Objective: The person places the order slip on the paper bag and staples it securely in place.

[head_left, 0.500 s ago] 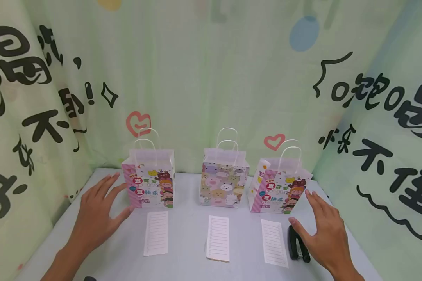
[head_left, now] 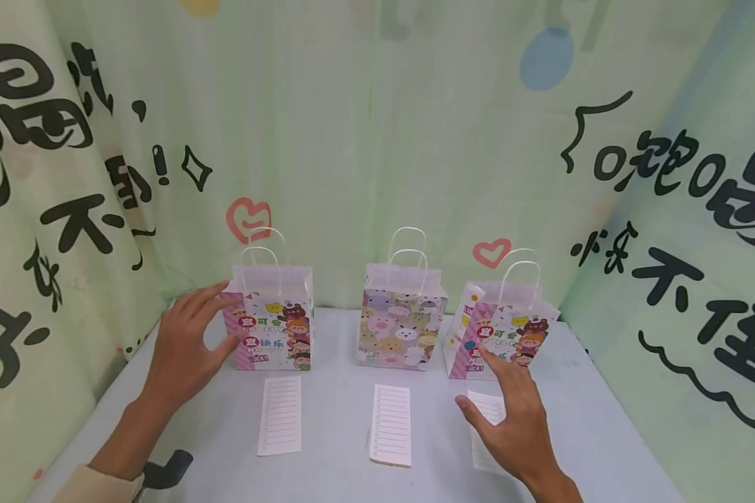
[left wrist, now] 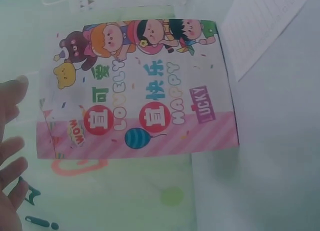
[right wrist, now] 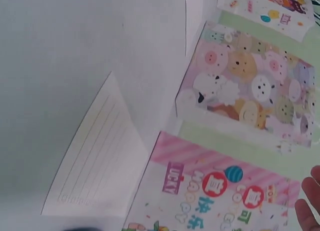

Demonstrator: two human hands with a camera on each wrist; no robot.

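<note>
In the head view my left hand (head_left: 185, 349) is beside the left paper gift bag (head_left: 270, 332), fingers apart, fingertips overlapping its upper left edge. Whether they touch the bag cannot be told. That bag carries cartoon children and pink stripes. My right hand (head_left: 512, 423), thumb and fingers spread, hovers over the right lined paper slip (head_left: 487, 405), partly covering it. Just behind stands a matching right gift bag (head_left: 509, 332). Neither hand holds anything. In the right wrist view a dark thing (right wrist: 82, 229) peeks in at the bottom edge, too little to identify.
An animal-print gift bag (head_left: 399, 328) stands between the other two. Before it lies a lined slip (head_left: 390, 426); another slip (head_left: 279, 416) lies before the left bag. A printed curtain (head_left: 327, 140) surrounds the white table (head_left: 333, 482). Something black (head_left: 170, 469) sits beside my left wrist.
My left hand has moved up and slightly right, closer to the left bag. My right hand has moved left over the right slip, and the black stapler is now hidden in the head view.
</note>
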